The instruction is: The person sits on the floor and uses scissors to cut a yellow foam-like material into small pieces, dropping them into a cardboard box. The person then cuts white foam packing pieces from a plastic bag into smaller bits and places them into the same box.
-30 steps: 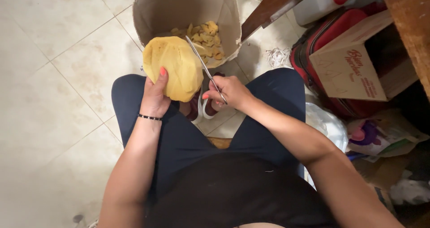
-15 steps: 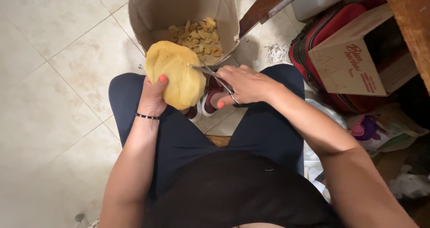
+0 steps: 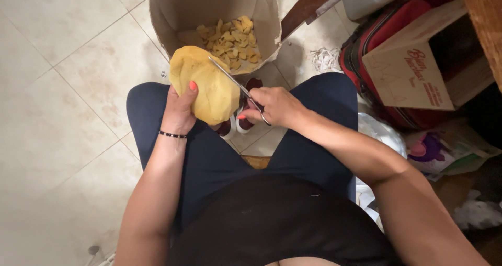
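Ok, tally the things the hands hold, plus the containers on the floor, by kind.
Yellow foam block: 1
Scissors: 1
Paper bag holding foam scraps: 1
Cardboard box: 1
Total: 4

Bare arms, no sleeves. Left hand [image 3: 179, 109]: orange-red nail polish, thin black bead bracelet at wrist. Right hand [image 3: 273, 106] same polish. Black top, dark navy trousers.

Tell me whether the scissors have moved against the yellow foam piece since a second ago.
Yes. The scissors have swung from the foam piece's right edge onto its face, tips now pointing up-left toward the bag.
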